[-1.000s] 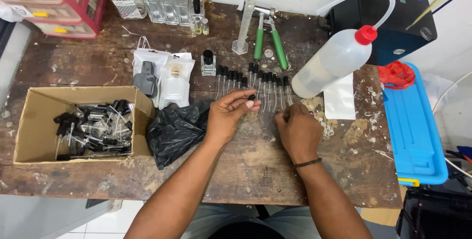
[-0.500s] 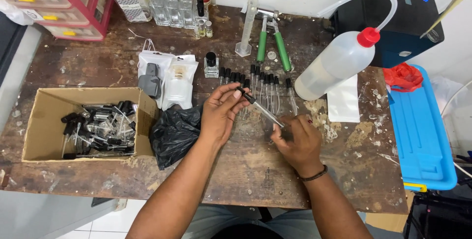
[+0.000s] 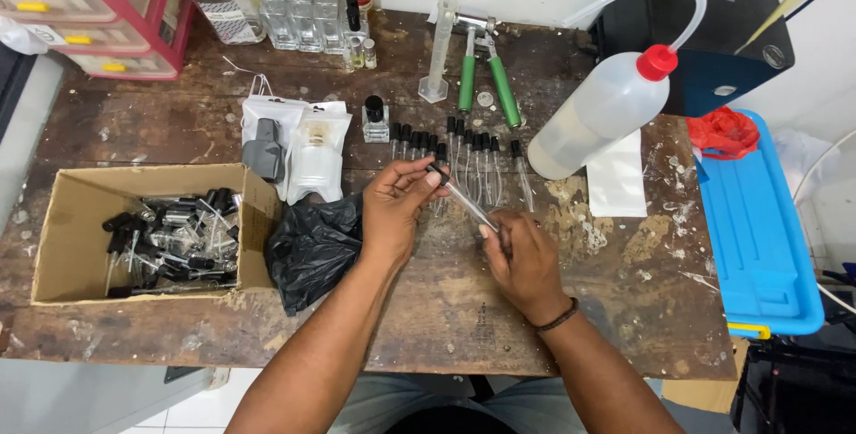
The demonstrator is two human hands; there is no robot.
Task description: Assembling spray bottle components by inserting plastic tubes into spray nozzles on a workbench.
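Observation:
My left hand (image 3: pixel 397 211) pinches the black cap end of a thin clear glass vial (image 3: pixel 464 204). My right hand (image 3: pixel 522 256) grips the vial's other end, so it slants between both hands above the worn wooden table (image 3: pixel 178 122). Just behind my hands lies a row of similar black-capped vials (image 3: pixel 464 153), side by side. A small square glass bottle with a black cap (image 3: pixel 375 120) stands at the left end of that row.
A cardboard box (image 3: pixel 62 220) of several capped vials sits at the left, a crumpled black plastic bag (image 3: pixel 312 247) beside it. A white squeeze bottle with red cap (image 3: pixel 602 113), green-handled pliers (image 3: pixel 486 77), a plastic cylinder (image 3: pixel 440 50) and a blue tray (image 3: pixel 758 220) stand behind and right.
Both hands were resting on the row of vials; they have since lifted one vial out and drawn it toward me, holding it by its two ends.

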